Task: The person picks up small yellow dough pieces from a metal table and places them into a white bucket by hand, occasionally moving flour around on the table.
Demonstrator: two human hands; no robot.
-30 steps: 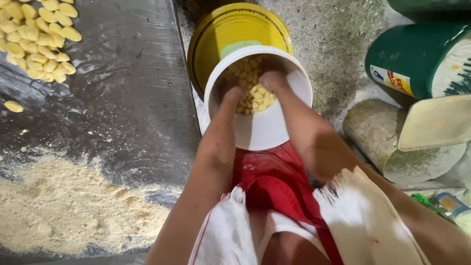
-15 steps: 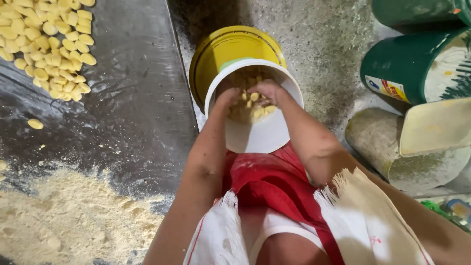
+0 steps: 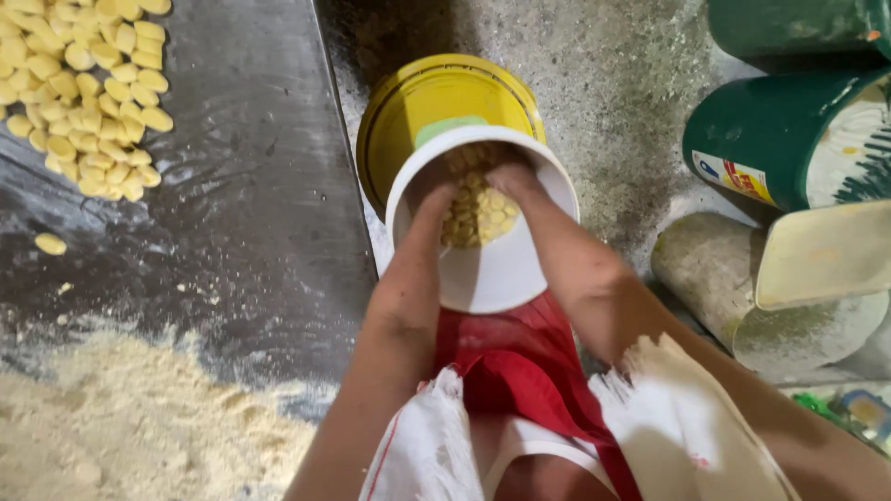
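A: What lies at the left?

B: A pile of pale yellow dough pieces [image 3: 88, 97] on a dark table [image 3: 241, 213], with a spread of flour [image 3: 130, 417] nearer the viewer.

A: And the hands?

B: Both are inside a white bucket [image 3: 492, 278], in front of a yellow bucket [image 3: 418, 102]. The left hand [image 3: 436, 190] and right hand [image 3: 510, 176] cup dough pieces, fingers curled together. Half a second ago they were in the same place.

A: Farther right?

B: Green containers [image 3: 780, 139].

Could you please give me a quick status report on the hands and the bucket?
Left hand and right hand both inside white bucket, scooping yellow pieces. Yellow bucket touching behind it. Nothing blocking.
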